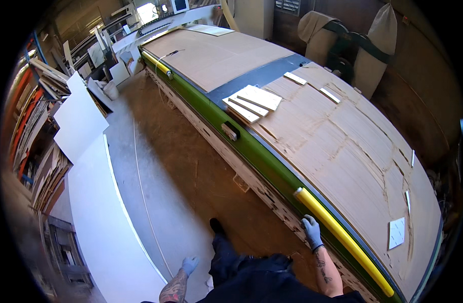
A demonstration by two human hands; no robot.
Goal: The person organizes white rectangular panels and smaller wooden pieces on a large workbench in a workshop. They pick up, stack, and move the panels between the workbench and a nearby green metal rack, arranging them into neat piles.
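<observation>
**Here, a gloved hand is resting against the yellow rail of a long cutting machine**

Nearest, the person's right hand (312, 231), in a pale blue glove, is touching the near end of the yellow padded rail (342, 237) that is running along the machine's green edge (251, 151). Its grip is lying loosely open, fingers spread against the rail rather than closing around it. The left hand (189, 264), gloved too, is hanging free just beside a tall white panel (105, 222) that is standing on edge on the floor; its grip is holding nothing, the fingers loosely curled.

The rail is looking like foam over a stiff bar: firm underneath, slightly giving on top, and probably fixed to the machine, so it is offering a steady place to lean or hold anywhere along its length. The glove is likely helping against slipping.

Beyond the rail, the brown cut sheet (342, 151) is covering the machine's surface, scored into many pieces; it is appearing thin, rigid and light piece by piece, with edges that may chip. A few small white pieces (397, 233) are lying on it near the right hand.

Farther along, a stack of white strips (252, 102) is sitting on the surface's dark band. No true containers are showing near the hands; a pale bucket-like tub (111, 90) is standing far off, its contents hidden.
</observation>
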